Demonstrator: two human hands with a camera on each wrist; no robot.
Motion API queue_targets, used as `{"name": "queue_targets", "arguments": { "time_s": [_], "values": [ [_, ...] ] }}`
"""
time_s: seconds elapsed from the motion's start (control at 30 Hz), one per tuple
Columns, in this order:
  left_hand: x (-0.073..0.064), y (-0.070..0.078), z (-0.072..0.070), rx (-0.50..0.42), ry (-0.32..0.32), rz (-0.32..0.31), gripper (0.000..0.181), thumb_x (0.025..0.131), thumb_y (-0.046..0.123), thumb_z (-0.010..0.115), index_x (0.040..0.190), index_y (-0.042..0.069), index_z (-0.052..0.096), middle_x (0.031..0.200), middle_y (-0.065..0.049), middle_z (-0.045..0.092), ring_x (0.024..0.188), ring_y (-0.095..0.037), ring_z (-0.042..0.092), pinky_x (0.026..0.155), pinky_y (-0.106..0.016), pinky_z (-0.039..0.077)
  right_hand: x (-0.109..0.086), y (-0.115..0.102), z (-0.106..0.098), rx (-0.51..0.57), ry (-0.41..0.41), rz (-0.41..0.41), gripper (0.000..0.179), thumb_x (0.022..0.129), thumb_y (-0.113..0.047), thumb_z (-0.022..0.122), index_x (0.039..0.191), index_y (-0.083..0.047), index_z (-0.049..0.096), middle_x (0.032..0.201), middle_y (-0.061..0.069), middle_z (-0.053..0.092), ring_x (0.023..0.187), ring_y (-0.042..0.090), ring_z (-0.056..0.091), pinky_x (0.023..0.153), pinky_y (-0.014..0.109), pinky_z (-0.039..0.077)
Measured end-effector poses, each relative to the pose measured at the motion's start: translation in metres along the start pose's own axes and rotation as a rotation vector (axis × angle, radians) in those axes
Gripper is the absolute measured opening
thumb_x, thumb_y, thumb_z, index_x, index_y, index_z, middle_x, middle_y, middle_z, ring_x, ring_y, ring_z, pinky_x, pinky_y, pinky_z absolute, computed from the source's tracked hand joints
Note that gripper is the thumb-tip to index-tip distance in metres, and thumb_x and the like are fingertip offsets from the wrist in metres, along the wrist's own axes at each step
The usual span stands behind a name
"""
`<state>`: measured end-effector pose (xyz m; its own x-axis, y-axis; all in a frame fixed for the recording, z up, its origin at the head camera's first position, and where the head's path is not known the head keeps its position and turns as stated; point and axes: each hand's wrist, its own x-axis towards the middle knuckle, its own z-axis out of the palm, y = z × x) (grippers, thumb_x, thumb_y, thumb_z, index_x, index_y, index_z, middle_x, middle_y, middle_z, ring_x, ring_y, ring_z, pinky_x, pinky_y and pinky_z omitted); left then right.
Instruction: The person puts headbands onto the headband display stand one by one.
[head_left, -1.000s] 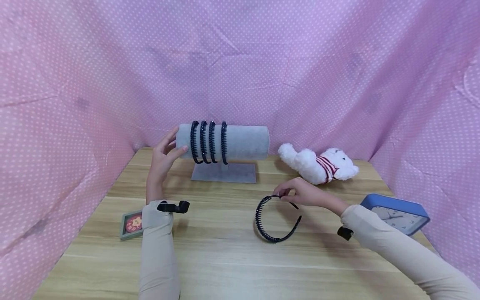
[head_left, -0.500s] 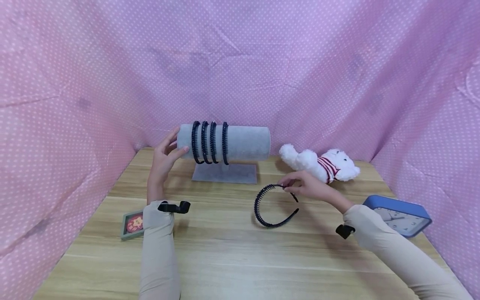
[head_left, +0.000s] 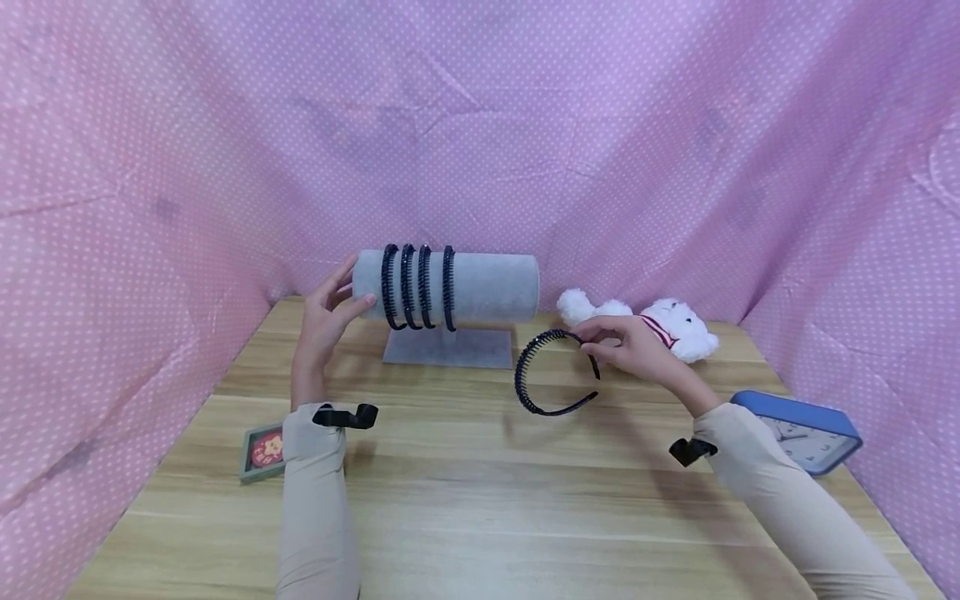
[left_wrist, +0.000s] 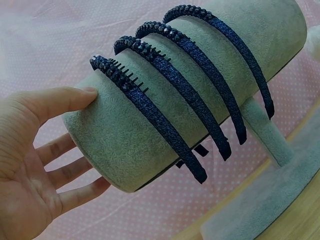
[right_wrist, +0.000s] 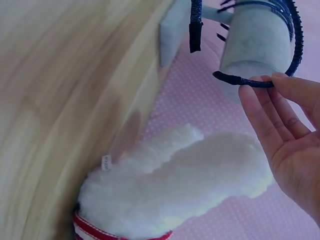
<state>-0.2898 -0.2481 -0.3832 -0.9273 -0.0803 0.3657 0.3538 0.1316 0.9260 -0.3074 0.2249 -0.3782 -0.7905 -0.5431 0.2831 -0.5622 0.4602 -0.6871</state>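
Observation:
A grey velvet headband stand (head_left: 495, 287) stands at the back of the table, its padded roll lying level on a flat base. Several dark beaded headbands (left_wrist: 190, 100) with comb teeth hang over the roll's left half. My left hand (head_left: 321, 329) holds the left end of the roll, thumb on the near side and fingers at the end, as the left wrist view shows (left_wrist: 37, 150). Another dark toothed headband (head_left: 525, 375) is off the table, in front of the stand's right side. My right hand (head_left: 630, 346) pinches it near one tip between thumb and fingers.
A white plush bear (head_left: 678, 325) in a striped top lies right of the stand, partly behind my right hand. A blue clock (head_left: 806, 425) stands by my right sleeve. A small green-framed picture (head_left: 262, 450) lies beside my left forearm. Pink dotted cloth (head_left: 480, 125) surrounds the table.
My right hand has lifted the pinched headband up and away from me, toward the stand, and now covers part of the bear. My left hand stays on the roll's end.

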Motion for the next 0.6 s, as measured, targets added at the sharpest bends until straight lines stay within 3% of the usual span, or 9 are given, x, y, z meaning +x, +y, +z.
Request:
{"name": "queue_targets", "arguments": {
  "time_s": [0.13,0.37,0.6],
  "values": [
    [-0.001,0.001,-0.001,0.009,-0.001,-0.017,0.067,0.095,0.003,0.068,0.156,0.012,0.042,0.153,-0.026,0.045,0.124,-0.019,0.052,0.089,-0.014,0.052,0.003,-0.005,-0.006,0.005,0.029,0.050,0.023,0.094,-0.003,0.071,0.117,-0.003,0.073,0.105,0.020,0.075,0.090,0.009,0.070,0.072,0.021,0.059],
    [-0.002,0.003,-0.001,0.039,0.001,-0.031,0.067,0.096,0.005,0.067,0.156,0.013,0.041,0.153,-0.026,0.044,0.132,-0.031,0.049,0.090,-0.014,0.050,0.014,-0.007,-0.011,0.108,0.053,0.048,0.025,0.095,0.000,0.068,0.119,0.006,0.070,0.106,0.029,0.072,0.090,0.006,0.071,0.068,0.035,0.064],
    [-0.002,0.008,0.000,0.034,-0.005,-0.036,0.066,0.096,0.004,0.067,0.156,0.012,0.042,0.153,-0.026,0.045,0.126,-0.019,0.052,0.091,-0.014,0.051,0.025,-0.008,-0.014,0.159,0.087,0.032,0.029,0.096,0.001,0.066,0.124,0.008,0.066,0.111,0.032,0.070,0.091,0.001,0.070,0.073,0.037,0.064]
  ]
}}
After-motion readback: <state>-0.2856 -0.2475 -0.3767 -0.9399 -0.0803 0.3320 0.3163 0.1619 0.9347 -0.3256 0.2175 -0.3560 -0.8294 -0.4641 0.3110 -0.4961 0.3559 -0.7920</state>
